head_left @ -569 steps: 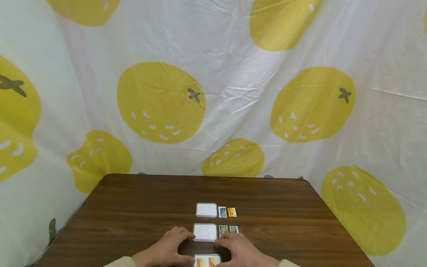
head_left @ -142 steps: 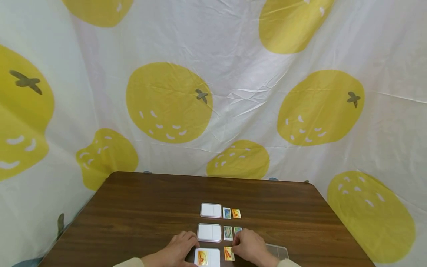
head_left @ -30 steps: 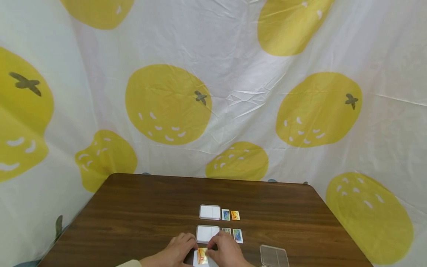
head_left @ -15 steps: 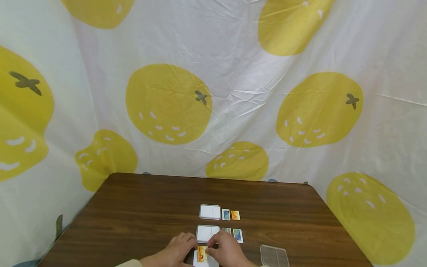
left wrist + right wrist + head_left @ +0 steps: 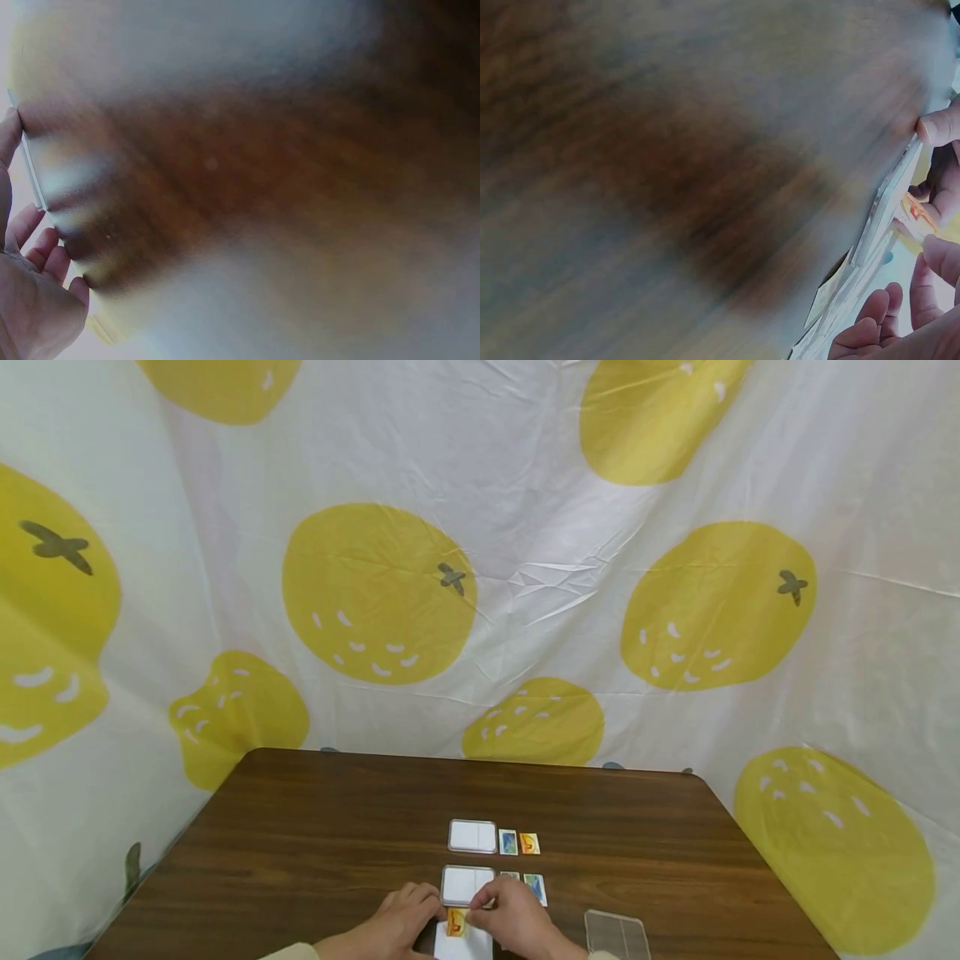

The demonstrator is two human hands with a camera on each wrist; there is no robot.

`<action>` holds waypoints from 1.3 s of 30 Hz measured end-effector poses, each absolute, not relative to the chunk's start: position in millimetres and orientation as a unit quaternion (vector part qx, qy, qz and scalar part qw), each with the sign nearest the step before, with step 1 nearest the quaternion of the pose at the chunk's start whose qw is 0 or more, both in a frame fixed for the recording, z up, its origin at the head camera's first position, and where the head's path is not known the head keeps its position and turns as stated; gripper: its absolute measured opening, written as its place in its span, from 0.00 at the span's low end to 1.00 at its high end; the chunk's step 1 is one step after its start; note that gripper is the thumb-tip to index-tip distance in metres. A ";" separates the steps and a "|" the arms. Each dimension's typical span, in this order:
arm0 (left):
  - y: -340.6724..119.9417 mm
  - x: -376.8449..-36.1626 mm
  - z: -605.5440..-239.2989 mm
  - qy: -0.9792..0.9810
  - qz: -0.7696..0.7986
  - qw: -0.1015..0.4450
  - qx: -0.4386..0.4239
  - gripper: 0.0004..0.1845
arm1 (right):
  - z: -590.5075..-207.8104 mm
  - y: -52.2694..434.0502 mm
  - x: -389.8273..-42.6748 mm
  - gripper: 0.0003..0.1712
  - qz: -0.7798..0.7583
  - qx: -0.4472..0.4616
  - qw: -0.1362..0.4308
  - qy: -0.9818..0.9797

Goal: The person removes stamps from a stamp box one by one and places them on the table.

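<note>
My right hand [image 5: 513, 917] pinches a small orange-and-yellow stamp [image 5: 456, 922] by its right edge. Tilted in the right wrist view, the stamp [image 5: 916, 213] is over the far left part of an opened case with a white insert [image 5: 463, 948]. At the case's left side, my left hand [image 5: 401, 917] grips it, thumb at the near corner and fingers at the far one. The left wrist view shows the case edge [image 5: 31, 174] between thumb and fingertips. The right hand hides the table just right of this case.
Beyond it lie two more clear cases with white inserts, a middle one [image 5: 459, 885] and a far one [image 5: 472, 836]. Right of them sit stamps, blue-green [image 5: 534, 888], blue [image 5: 507, 842] and orange [image 5: 529, 844]. A clear lid [image 5: 617, 935] lies at the right on the brown table [image 5: 337, 827].
The case, lidded with two orange stamps 19 seconds ago, is now open, its lid at right. Over the last second the right hand has shifted the orange stamp slightly away; the left hand stays put.
</note>
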State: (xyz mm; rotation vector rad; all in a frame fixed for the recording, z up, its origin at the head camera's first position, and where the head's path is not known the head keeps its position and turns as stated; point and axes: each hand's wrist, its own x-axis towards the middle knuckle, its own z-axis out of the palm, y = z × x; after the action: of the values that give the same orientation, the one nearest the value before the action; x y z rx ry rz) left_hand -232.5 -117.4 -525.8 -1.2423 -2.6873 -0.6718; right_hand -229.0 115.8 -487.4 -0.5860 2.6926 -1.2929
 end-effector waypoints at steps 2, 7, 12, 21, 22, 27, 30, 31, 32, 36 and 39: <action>-117.5 -232.1 -525.0 -0.885 -0.223 0.047 -0.406 0.24 | -486.3 116.7 -228.6 0.05 -0.433 -0.188 0.056 0.879; -117.2 -230.9 -523.9 -0.888 -0.222 0.041 -0.400 0.25 | -483.0 118.4 -227.5 0.05 -0.430 -0.185 0.051 0.882; -116.9 -230.3 -523.6 -0.890 -0.218 0.042 -0.398 0.24 | -480.0 119.5 -227.3 0.05 -0.450 -0.174 0.064 0.874; -115.2 -231.2 -525.8 -0.894 -0.212 0.036 -0.393 0.24 | -476.5 130.3 -231.2 0.05 -0.486 -0.145 0.106 0.855; -114.9 -231.4 -525.8 -0.895 -0.212 0.033 -0.391 0.24 | -476.3 132.3 -231.7 0.05 -0.488 -0.146 0.105 0.854; -115.5 -231.0 -524.2 -0.894 -0.210 0.036 -0.395 0.24 | -476.2 142.6 -233.7 0.05 -0.492 -0.162 0.101 0.849; -116.3 -230.4 -522.6 -0.893 -0.210 0.037 -0.398 0.24 | -475.1 148.9 -234.6 0.05 -0.496 -0.162 0.112 0.846; -116.4 -230.4 -522.3 -0.892 -0.209 0.038 -0.399 0.24 | -474.3 151.1 -234.8 0.05 -0.497 -0.162 0.115 0.845; -116.5 -230.5 -522.6 -0.891 -0.208 0.040 -0.401 0.24 | -473.5 153.4 -235.1 0.05 -0.497 -0.161 0.120 0.844; -116.8 -231.2 -524.6 -0.889 -0.202 0.052 -0.408 0.24 | -468.2 162.6 -235.3 0.06 -0.491 -0.160 0.134 0.846; -116.9 -231.6 -524.9 -0.889 -0.202 0.048 -0.407 0.24 | -465.6 171.3 -235.6 0.07 -0.484 -0.161 0.136 0.849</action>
State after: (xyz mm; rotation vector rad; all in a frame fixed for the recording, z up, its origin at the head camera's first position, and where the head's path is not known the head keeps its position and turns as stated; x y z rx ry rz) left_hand -231.6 -116.9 -524.9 -1.2407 -2.7123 -0.6175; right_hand -235.6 171.3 -465.6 -0.4671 2.4598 -1.4011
